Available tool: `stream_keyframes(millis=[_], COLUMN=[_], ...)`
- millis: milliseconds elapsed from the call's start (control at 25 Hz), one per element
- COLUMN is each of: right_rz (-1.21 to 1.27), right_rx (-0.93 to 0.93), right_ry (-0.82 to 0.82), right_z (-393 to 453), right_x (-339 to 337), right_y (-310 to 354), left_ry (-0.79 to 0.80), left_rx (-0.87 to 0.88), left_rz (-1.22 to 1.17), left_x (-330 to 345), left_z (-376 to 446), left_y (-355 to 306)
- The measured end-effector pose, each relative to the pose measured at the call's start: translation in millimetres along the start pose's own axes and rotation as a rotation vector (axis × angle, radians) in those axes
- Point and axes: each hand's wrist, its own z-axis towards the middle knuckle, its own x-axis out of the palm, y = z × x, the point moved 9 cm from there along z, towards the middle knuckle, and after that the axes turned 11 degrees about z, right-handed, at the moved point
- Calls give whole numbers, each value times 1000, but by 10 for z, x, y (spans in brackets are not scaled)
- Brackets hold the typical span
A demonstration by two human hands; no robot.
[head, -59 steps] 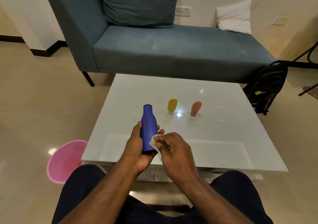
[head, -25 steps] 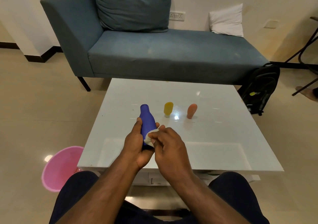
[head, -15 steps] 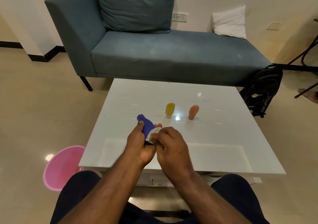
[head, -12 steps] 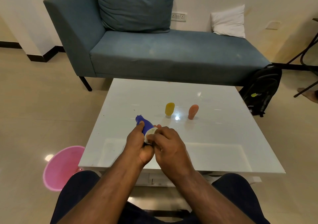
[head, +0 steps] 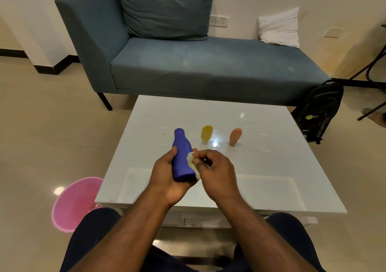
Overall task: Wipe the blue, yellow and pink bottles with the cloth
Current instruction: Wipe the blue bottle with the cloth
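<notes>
My left hand (head: 167, 175) grips the blue bottle (head: 182, 157) around its lower body, above the near part of the white table (head: 271, 167), neck pointing away from me. My right hand (head: 215, 171) pinches a small whitish cloth (head: 191, 161) and presses it against the bottle's right side. The yellow bottle (head: 206, 134) and the pink bottle (head: 235, 136) stand side by side further back on the table, untouched.
A pink bucket (head: 73, 203) sits on the floor left of the table. A blue-grey sofa (head: 198, 67) runs behind the table, and a black backpack (head: 319, 111) leans at its right end. My knees are under the table's near edge.
The blue bottle was tipped away and mostly hidden in my hands half a second ago; now it is raised again with more of its body showing. The cloth stays against its right side.
</notes>
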Motion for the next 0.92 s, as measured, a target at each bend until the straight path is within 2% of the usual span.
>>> stream_keyframes(millis=[120, 360, 520, 720, 920], right_rz=[106, 131, 71, 18, -47], right_rx=[48, -21, -63, -95, -216], right_ry=[-65, -50, -71, -138, -67], right_z=[168, -105, -45, 236, 27], right_x=[-70, 24, 15, -123, 4], right_y=[40, 87, 117, 274, 256], left_ry=[33, -112, -115, -89, 1], left_rx=[13, 192, 125, 134, 94], left_rz=[113, 394, 488, 514, 513], left_x=[75, -41, -40, 0, 37], left_z=[-35, 33, 33, -7, 12], left_y=[28, -104, -8, 19, 73])
